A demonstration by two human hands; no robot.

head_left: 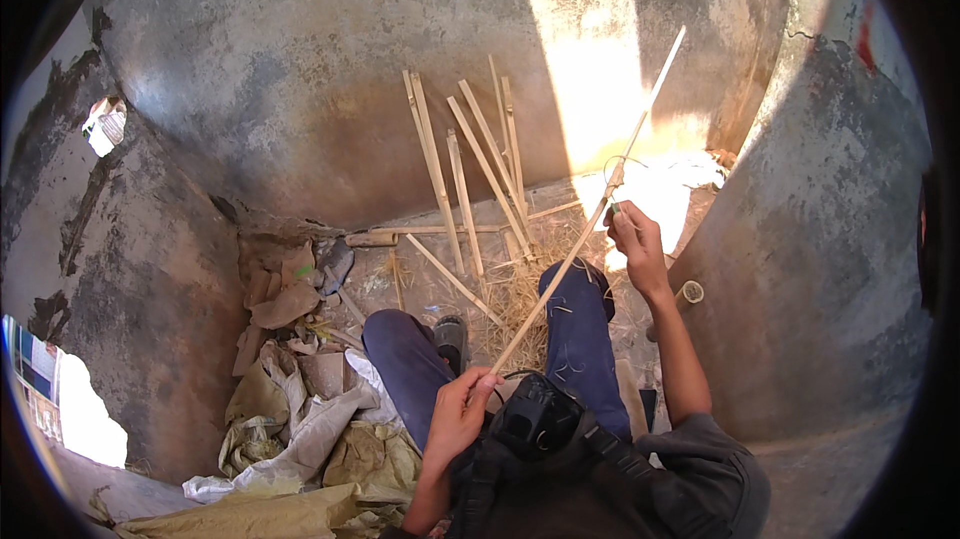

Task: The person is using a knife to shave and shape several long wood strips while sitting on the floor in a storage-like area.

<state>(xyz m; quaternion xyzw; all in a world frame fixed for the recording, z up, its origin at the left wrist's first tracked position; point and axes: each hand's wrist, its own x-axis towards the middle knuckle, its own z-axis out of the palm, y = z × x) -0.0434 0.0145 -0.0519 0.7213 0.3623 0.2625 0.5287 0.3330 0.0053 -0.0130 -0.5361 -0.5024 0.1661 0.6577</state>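
A long, thin bamboo strip (pixel 560 284) slants from my lap up toward the sunlit wall. My left hand (pixel 460 413) is closed round its lower end, close to my body. Further up, my right hand (pixel 638 241) is beside the strip, its fingers pinched on a small green object (pixel 615 207). The fingers hide most of that object, so its kind is unclear. Thin curled shavings (pixel 612 175) stand off the strip just above this hand. Pale shavings (pixel 520 314) lie heaped on the floor between my knees.
Several split bamboo pieces (pixel 468 204) lean against the far wall (pixel 400 29). Crumpled sacks (pixel 300 429) and broken pieces (pixel 287 306) lie at my left. A hollow bamboo tube (pixel 691 292) is by the right wall (pixel 800 239). Black gear (pixel 540 417) sits at my waist.
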